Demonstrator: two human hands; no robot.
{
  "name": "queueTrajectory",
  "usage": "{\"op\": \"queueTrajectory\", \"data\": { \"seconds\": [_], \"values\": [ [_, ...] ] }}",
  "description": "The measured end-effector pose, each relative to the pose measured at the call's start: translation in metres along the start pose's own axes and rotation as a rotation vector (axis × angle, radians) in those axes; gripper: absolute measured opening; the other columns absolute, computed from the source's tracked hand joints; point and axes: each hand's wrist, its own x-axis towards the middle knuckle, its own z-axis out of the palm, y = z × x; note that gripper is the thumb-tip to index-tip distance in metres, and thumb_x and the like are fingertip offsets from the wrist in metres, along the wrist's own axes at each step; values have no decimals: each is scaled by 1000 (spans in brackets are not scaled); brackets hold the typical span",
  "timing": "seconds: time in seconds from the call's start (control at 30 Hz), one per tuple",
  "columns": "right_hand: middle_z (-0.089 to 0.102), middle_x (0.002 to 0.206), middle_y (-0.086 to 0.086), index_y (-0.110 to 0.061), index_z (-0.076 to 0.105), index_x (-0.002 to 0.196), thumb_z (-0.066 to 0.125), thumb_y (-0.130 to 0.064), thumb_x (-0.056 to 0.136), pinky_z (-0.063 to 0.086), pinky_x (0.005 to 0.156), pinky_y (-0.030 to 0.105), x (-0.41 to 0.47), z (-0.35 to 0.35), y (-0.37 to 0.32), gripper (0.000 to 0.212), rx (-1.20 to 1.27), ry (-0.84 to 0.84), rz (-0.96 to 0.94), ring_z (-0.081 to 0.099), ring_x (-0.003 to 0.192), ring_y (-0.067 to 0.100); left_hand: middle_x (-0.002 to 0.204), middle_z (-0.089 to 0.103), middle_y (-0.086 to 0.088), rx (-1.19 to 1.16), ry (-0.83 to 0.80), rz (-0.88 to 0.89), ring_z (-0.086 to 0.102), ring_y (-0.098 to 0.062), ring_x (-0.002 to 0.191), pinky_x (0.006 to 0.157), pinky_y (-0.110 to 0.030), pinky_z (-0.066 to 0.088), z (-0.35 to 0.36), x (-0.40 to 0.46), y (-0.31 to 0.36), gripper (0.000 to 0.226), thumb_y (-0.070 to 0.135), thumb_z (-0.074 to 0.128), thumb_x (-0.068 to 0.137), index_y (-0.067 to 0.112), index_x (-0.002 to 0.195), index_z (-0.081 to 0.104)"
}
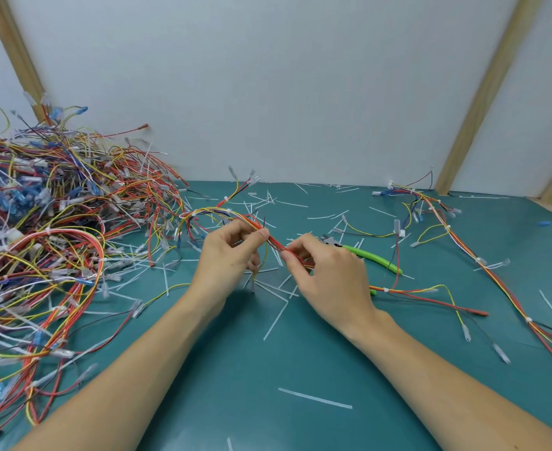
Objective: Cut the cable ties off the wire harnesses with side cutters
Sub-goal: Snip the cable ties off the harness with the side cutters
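Head view, looking down on a teal mat; both forearms reach in from the bottom edge. Left hand pinches a wire harness between thumb and fingers, the other fingers curled under; right hand grips the same bundle just beside it, fingers curled round the red and yellow wires. The harness arches up and back from the left hand toward the rear of the mat, white cable ties visible along the arch; past the right hand its wires trail off across the mat to the right. Side cutters, green-handled, lie on the mat just behind the right hand, held by neither hand; the head is partly hidden by the knuckles. A large heap of harnesses fills the left side of the mat; another single harness lies stretched along the right. Cut tie strips lie scattered over the mat, thickest round the hands. White panel wall with wooden battens behind.
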Motion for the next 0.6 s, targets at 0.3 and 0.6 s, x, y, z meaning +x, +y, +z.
{"op": "queueTrajectory", "data": {
  "seconds": [0.3,0.6],
  "values": [
    [72,84,-18,-30,67,94,66,-50,93,49,70,30,2,-1,8,20,-16,-91,75,67,84,10,65,58,3,-53,245,30,59,-6,62,63,-23,54,-12,11,0,15,12,63,97,13,82,62],
    [69,73,-12,-28,68,94,64,-31,98,45,62,33,1,4,8,6,32,-56,43,64,74,17,76,65,-3,-40,386,51,66,-5,63,58,-20,53,-19,13,-2,9,12,64,96,13,101,56]
  ]
}}
